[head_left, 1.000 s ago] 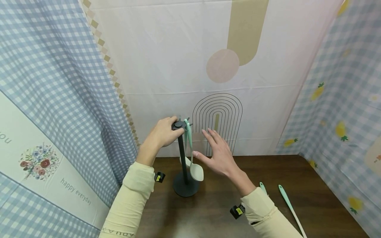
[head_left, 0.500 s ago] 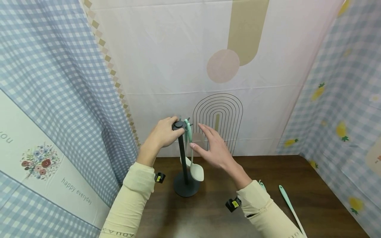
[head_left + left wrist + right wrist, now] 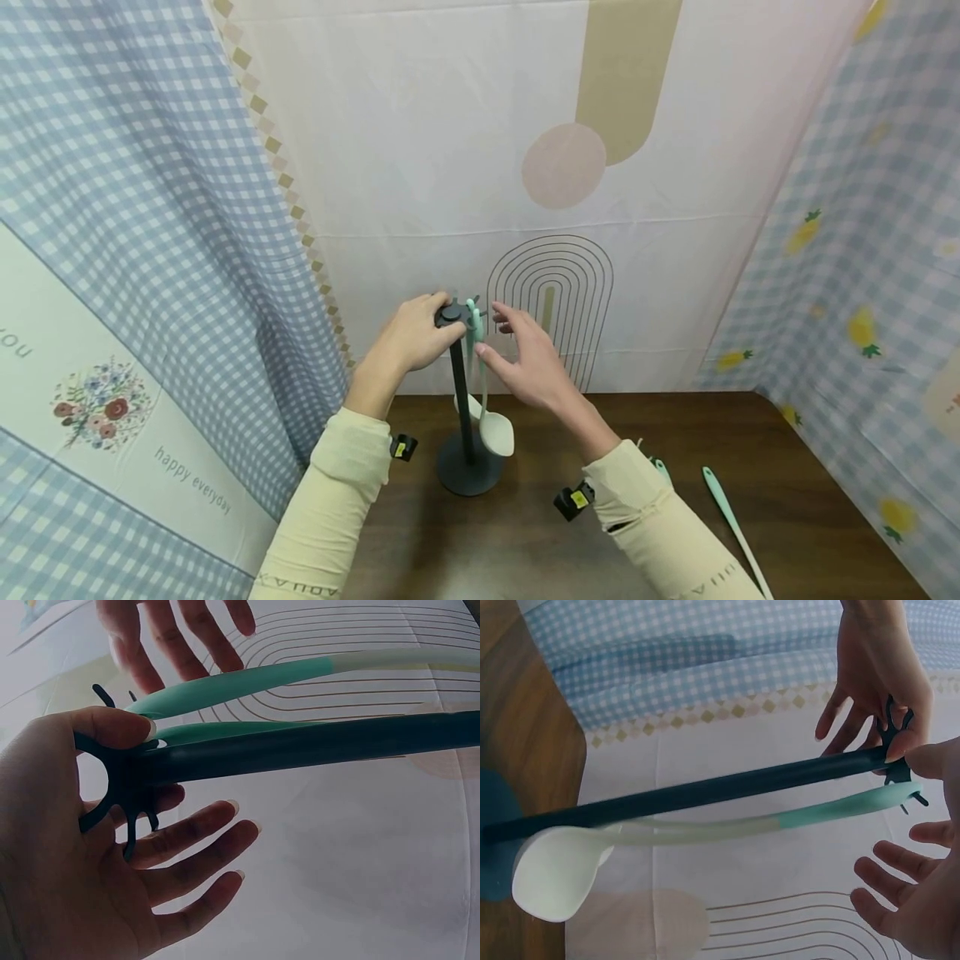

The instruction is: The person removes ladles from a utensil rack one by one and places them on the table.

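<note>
My left hand (image 3: 416, 333) holds the top of a dark utensil stand (image 3: 460, 383), thumb and forefinger around its hooked crown; the other fingers extend past it in the left wrist view. From the hooks hangs a ladle (image 3: 551, 874) with a pale bowl and mint-green handle (image 3: 240, 686). A second pale utensil (image 3: 465, 404) with a green handle hangs behind, its head partly hidden by the pole. My right hand (image 3: 532, 362) is beside the ladle's upper handle, fingers apart and slightly bent. The right wrist view shows a gap between its fingers and the handle.
On the brown table (image 3: 615, 533), to the right, lies a long green-handled utensil (image 3: 723, 496). Another green handle (image 3: 662, 468) shows partly behind my right sleeve. A patterned cloth (image 3: 420, 167) hangs behind the stand, with checked curtains at both sides.
My right hand has moved left and up toward the ladle's handle, and its fingers have bent a little. The left hand and the stand have stayed in place.
</note>
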